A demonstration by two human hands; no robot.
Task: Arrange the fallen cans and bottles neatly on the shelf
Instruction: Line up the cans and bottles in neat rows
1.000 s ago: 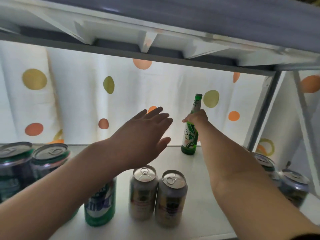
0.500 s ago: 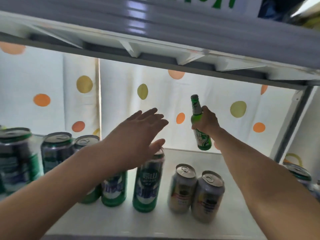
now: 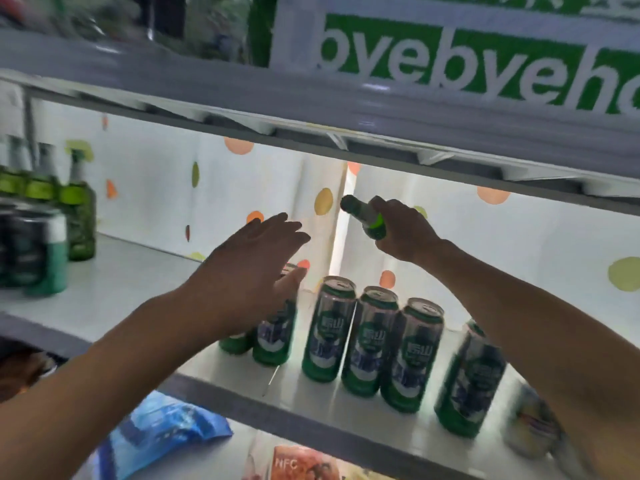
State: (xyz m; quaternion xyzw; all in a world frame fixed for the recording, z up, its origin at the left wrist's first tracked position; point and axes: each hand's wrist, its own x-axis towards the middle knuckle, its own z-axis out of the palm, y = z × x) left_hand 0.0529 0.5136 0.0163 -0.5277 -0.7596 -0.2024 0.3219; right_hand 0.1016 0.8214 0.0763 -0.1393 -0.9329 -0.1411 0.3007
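Note:
My right hand (image 3: 403, 232) grips a green glass bottle (image 3: 363, 213) by its neck, held in the air above the shelf and tilted with its cap to the upper left. My left hand (image 3: 249, 271) hovers flat with fingers spread, holding nothing, over the left end of a row of tall green cans (image 3: 367, 341) standing upright on the white shelf (image 3: 131, 275). Several green bottles (image 3: 78, 209) and dark cans (image 3: 38, 251) stand at the shelf's far left.
The upper shelf's underside (image 3: 346, 133) hangs low over the hands, with a green and white lettered box (image 3: 467, 57) on top. A pale can (image 3: 533, 427) sits at the right, partly behind my arm. Blue bag (image 3: 162, 427) and an orange pack (image 3: 301, 462) lie below.
The view has swung left and up. My right hand has carried the bottle leftward and tipped it further over. My left hand stays spread above the cans.

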